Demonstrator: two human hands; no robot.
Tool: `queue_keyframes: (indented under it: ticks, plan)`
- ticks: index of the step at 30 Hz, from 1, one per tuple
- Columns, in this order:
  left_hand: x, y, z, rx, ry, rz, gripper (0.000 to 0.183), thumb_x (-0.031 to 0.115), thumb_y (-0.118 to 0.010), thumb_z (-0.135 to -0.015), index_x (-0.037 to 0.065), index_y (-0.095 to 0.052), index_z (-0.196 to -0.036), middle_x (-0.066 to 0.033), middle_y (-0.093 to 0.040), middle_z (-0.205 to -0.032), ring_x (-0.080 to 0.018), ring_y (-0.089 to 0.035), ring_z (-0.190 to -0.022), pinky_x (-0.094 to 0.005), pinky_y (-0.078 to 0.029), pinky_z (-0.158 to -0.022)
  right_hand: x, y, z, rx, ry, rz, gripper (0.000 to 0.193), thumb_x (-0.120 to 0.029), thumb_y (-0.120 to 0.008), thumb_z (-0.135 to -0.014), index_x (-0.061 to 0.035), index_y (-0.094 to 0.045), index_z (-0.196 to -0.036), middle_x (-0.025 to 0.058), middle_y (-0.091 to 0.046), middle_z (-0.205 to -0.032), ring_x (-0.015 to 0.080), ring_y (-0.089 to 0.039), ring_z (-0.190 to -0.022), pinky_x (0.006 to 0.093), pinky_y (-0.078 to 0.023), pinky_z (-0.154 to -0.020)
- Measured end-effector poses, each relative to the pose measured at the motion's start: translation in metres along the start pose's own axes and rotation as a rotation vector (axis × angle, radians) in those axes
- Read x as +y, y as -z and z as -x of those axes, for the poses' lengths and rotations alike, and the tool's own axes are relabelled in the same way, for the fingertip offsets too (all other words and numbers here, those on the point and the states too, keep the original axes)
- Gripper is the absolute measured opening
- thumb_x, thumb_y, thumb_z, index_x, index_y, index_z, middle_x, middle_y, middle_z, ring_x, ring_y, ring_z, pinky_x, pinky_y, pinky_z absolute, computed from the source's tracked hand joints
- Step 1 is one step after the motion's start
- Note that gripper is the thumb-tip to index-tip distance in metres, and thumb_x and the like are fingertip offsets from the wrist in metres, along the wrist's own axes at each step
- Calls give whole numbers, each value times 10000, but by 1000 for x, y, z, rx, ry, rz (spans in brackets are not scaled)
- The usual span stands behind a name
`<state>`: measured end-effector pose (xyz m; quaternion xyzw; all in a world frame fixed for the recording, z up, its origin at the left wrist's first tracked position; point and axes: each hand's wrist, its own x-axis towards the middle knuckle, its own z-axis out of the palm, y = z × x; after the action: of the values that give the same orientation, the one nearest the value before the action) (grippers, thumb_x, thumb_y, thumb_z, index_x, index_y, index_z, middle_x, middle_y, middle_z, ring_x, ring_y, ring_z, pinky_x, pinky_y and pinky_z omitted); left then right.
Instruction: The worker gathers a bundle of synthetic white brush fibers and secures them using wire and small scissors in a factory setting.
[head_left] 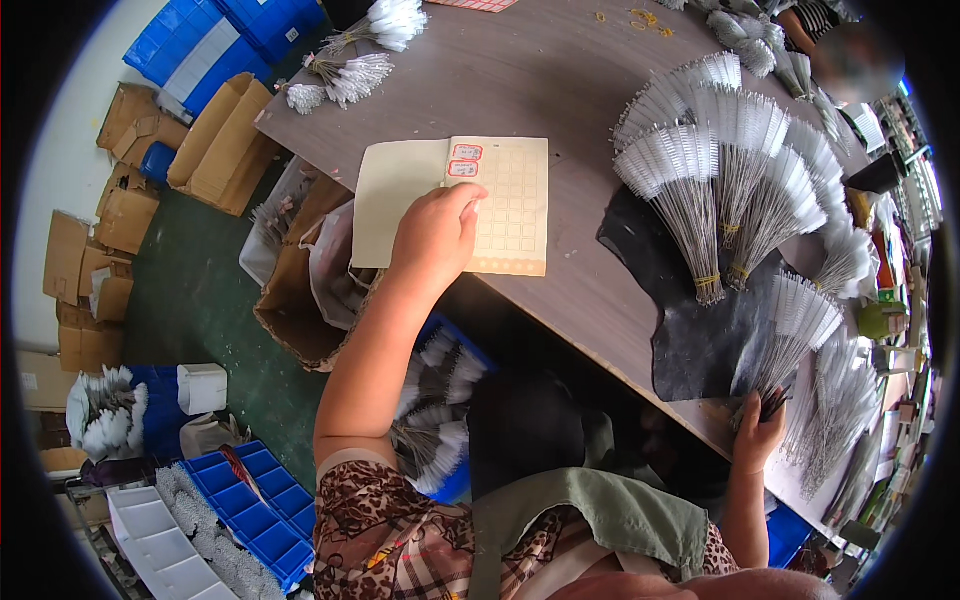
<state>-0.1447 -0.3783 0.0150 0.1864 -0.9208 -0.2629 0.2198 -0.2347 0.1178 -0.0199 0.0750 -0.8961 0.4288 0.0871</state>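
My left hand (437, 235) rests over an open cream booklet (515, 235), fingers curled and thumb lying on the right page. What the fingers pinch, if anything, is hidden. Red-bordered labels (466, 160) show on the page just beyond the hand, above a printed grid of squares. The booklet's near left part reaches past the table edge. At the right, my right hand (762, 435) is closed around the wire stems of a bunch of thin brushes (800, 318) with white bristles. Several more brush bundles (680, 190) lie fanned out beyond it, some bound with yellow bands.
A black sheet (690, 340) lies under the bundles on the grey-brown table (580, 90). More brushes (350, 75) lie at the far left corner. Cardboard boxes (225, 145), blue crates (255, 490) and a lined carton (290, 310) stand left of the table. Another person (800, 30) is at the far right.
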Motion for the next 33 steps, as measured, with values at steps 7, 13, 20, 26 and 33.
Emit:
queue_keyframes:
  ticks: [7,13,20,26,33]
  plan:
    - [23,-9,-38,124,144,-124,139,120,-502,-895,61,-594,-981,-179,-655,-858,-370,-629,-807,-434,-489,-698,-7,1,0,-43,-4,43,351,-143,-625,-870,80,-524,-1121,105,-623,-880,157,-580,-795,287,-474,-746]
    - [28,-20,-28,-181,141,-230,125,145,-511,-895,45,-580,-921,-168,-643,-802,-361,-617,-797,-452,-476,-696,-12,2,0,-51,26,80,368,-132,-629,-852,86,-523,-1129,132,-631,-890,180,-592,-799,298,-477,-750]
    - [38,-28,-47,-207,11,23,179,159,-530,-892,83,-622,-1026,-178,-651,-854,-362,-614,-854,-443,-482,-752,-17,3,0,-63,15,165,394,-123,-638,-840,97,-516,-1143,158,-640,-909,199,-611,-806,306,-484,-753]
    - [22,-14,-62,-269,188,-399,177,168,-526,-877,57,-650,-939,-169,-656,-839,-356,-622,-834,-448,-489,-738,-15,1,-1,-54,27,133,411,-143,-646,-847,98,-514,-1153,159,-638,-921,199,-615,-817,304,-487,-751]
    - [42,-18,-45,-415,115,-318,172,152,-514,-868,82,-669,-890,-143,-671,-888,-350,-630,-861,-448,-486,-776,-16,4,-1,-53,33,182,417,-155,-652,-842,96,-515,-1145,153,-639,-899,201,-612,-802,316,-487,-746]
